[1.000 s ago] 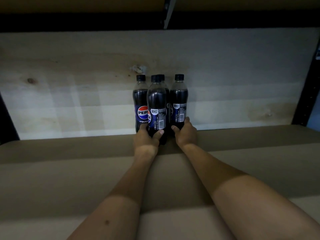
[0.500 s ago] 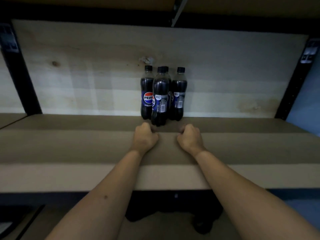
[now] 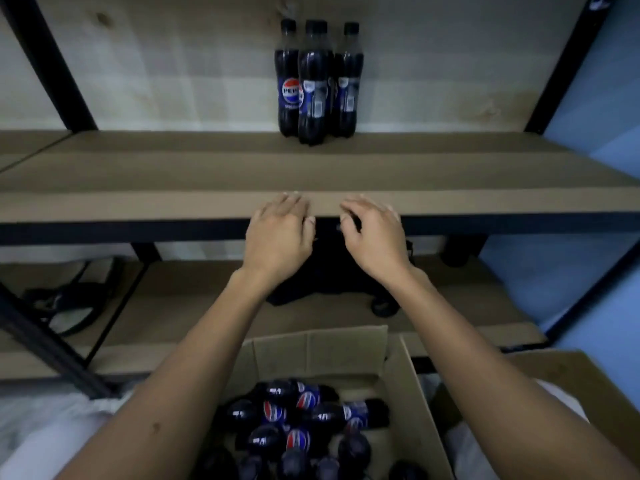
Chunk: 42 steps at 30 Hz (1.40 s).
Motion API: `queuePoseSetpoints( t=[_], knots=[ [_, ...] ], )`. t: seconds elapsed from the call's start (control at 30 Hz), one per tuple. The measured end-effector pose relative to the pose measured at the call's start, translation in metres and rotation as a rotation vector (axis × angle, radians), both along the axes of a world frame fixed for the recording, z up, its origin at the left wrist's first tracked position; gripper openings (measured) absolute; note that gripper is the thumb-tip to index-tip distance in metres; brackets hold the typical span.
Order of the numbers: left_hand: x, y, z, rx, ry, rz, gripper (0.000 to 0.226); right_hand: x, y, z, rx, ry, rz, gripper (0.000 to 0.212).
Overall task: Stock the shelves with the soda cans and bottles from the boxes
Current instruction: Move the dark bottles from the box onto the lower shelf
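- Bottles (image 3: 317, 81) of dark cola stand upright in a tight cluster at the back of the upper shelf (image 3: 207, 174), against the pale wood back panel (image 3: 173, 64). Four caps show; the front one stands just ahead of the others, and the left one turns a Pepsi logo toward the room.
- More bottles (image 3: 301, 420) lie on their sides, jumbled, in an open cardboard box (image 3: 408, 393) low down, between the person's forearms. Its far flap stands up.
- Left hand (image 3: 278, 233) hangs palm down at the front edge of the upper shelf, fingers relaxed and slightly spread, holding nothing. Its fingertips overlap the shelf's front lip from where I stand; I cannot tell whether they touch it.
- Right hand (image 3: 375, 233) sits just beside it, also palm down, fingers loosely bent, nothing in its grasp. The two hands are near each other but apart, and both are well clear of the standing bottles.
- Lower shelf (image 3: 194, 306) runs beneath, carrying a dark shape behind the hands too dim to make out.
- Black posts (image 3: 52, 64) frame the shelving at left and right.
- Sandal (image 3: 65, 303), dark-strapped, lies at the left of the lower shelf.
- Second box (image 3: 561, 368), also cardboard, shows at the right edge beside the open one.
- Blue wall (image 3: 606, 98) sits beyond the right post.
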State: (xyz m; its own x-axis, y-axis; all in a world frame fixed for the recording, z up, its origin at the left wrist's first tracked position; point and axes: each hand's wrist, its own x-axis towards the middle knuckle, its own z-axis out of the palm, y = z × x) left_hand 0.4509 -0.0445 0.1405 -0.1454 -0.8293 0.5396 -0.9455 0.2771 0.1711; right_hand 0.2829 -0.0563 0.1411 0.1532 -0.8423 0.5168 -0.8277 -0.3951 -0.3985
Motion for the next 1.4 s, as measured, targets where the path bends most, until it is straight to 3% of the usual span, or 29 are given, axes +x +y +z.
queuePoseSetpoints(
  t=[0.1, 0.2, 0.33, 0.4, 0.47, 0.57, 0.67, 0.77, 0.93, 1.07, 1.23, 1.4],
  knots=[
    [0.004, 0.029, -0.036, -0.038, 0.018, -0.034, 0.06, -0.003, 0.031, -0.037, -0.048, -0.107, 0.076, 0.044],
    [0.008, 0.061, -0.085, 0.064, 0.201, -0.09, 0.051, -0.002, 0.059, -0.083, 0.055, -0.203, 0.096, 0.042],
    [0.017, 0.103, -0.157, 0.67, 0.273, 0.026, 0.039, -0.008, 0.096, -0.147, 0.568, -0.084, 0.054, 0.041],
    [0.019, 0.119, -0.181, 0.917, 0.237, -0.061, 0.035, -0.011, 0.108, -0.174, 0.825, -0.013, 0.04, 0.042],
    [0.017, 0.133, -0.2, 1.074, 0.215, -0.124, 0.037, -0.016, 0.117, -0.205, 0.977, -0.017, 0.008, 0.045],
    [0.019, 0.154, -0.228, 1.208, 0.22, -0.107, 0.061, -0.029, 0.136, -0.254, 1.139, -0.07, -0.039, 0.05],
    [0.022, 0.169, -0.257, 1.236, 0.13, -0.102, 0.066, -0.037, 0.158, -0.295, 1.256, -0.106, -0.048, 0.058],
    [0.023, 0.173, -0.275, 1.206, 0.082, -0.095, 0.053, -0.038, 0.163, -0.317, 1.175, -0.192, -0.108, 0.061],
    [0.021, 0.168, -0.291, 1.092, 0.18, -0.015, 0.042, -0.035, 0.16, -0.344, 1.075, -0.378, -0.138, 0.055],
    [0.015, 0.159, -0.301, 1.067, 0.305, 0.019, 0.041, -0.024, 0.155, -0.348, 0.995, -0.54, -0.12, 0.044],
    [0.001, 0.15, -0.31, 1.026, 0.592, 0.053, 0.035, -0.015, 0.148, -0.344, 0.958, -0.644, -0.103, 0.028],
    [-0.02, 0.154, -0.322, 0.933, 0.841, 0.019, 0.026, -0.014, 0.142, -0.337, 0.964, -0.667, -0.065, 0.029]
  ],
)
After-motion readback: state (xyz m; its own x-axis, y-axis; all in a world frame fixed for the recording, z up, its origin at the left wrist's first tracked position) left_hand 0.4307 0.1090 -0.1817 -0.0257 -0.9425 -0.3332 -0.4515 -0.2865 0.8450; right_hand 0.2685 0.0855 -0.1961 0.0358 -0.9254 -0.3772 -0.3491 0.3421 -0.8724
